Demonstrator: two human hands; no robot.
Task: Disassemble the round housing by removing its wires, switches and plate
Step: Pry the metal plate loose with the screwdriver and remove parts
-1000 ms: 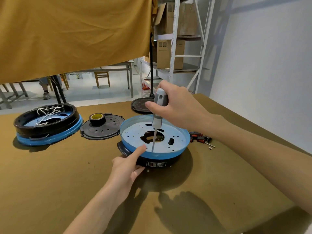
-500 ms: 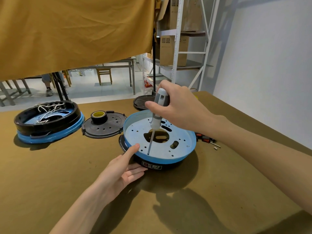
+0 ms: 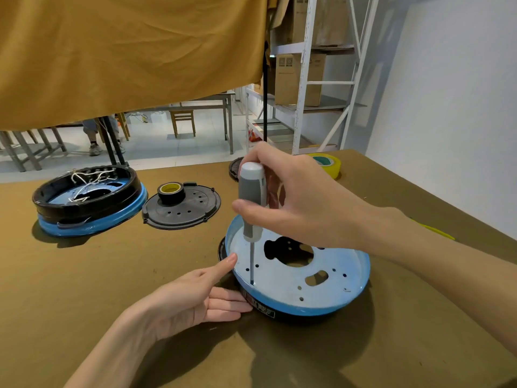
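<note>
Gripping a screwdriver (image 3: pixel 251 203) upright, the right hand (image 3: pixel 302 203) has its tip down at a hole in the blue plate (image 3: pixel 299 278) of the round housing (image 3: pixel 279 310) on the worktop (image 3: pixel 84 289), while the left hand (image 3: pixel 193 298), fingers straight, steadies the rim. No wires or switches show from here, though they may sit underneath; I'd judge the plate is what's left.

blue plate (image 3: pixel 330 287), grey screwdriver (image 3: pixel 251 197), mustard cloth (image 3: pixel 126 51)
</note>
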